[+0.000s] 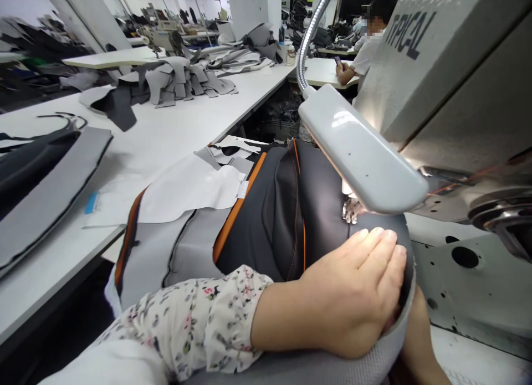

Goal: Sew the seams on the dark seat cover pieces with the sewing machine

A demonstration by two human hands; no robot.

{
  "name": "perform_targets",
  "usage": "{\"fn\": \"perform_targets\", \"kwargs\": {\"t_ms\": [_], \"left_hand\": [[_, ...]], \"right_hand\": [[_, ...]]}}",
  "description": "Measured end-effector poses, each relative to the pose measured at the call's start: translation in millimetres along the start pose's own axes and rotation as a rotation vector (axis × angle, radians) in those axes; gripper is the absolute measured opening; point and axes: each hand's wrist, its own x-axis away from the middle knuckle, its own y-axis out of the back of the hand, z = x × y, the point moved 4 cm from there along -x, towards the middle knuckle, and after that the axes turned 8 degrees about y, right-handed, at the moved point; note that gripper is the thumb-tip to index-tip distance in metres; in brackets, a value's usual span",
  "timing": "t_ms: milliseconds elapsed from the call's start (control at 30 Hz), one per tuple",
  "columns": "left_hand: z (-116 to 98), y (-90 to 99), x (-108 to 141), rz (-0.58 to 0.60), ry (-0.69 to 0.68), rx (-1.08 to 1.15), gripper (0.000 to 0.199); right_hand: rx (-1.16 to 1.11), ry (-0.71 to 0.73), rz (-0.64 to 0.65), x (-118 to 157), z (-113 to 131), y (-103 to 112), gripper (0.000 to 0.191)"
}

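Observation:
A black leather-like seat cover (322, 180) with orange piping and grey backing lies under the head of a sewing machine (449, 86). My left hand (344, 296), in a floral sleeve, grips the cover close in front of the presser foot (350, 210). Its fingers are together, their tips on the black surface, while the thumb is hidden. At the lower right, the wrist of my right hand (421, 346) reaches behind the cover's curled grey edge. The cover conceals that hand's fingers. White and grey backing flaps (191, 185) spread out to the left.
A lamp (361, 147) on a flexible metal neck hangs over the stitching area. To the left, a white table (162, 124) carries stacked grey cut pieces (178, 77) and a long grey-black piece (54, 191). Another person (368, 52) sits beyond, holding a phone.

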Motion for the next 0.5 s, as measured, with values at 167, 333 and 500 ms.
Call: {"fn": "perform_targets", "kwargs": {"t_ms": [167, 333, 500], "left_hand": [[8, -4.5, -11, -0.081, 0.019, 0.047, 0.060], [14, -5.5, -23, -0.031, 0.026, 0.121, 0.052], [16, -11.8, -36, 0.092, 0.000, 0.257, 0.051]], "right_hand": [[-0.026, -0.098, -0.134, -7, 12, -3, 0.045], [-0.064, -0.095, -0.066, -13, 18, -8, 0.041], [-0.183, -0.076, 0.001, -17, 29, -19, 0.059]]}}
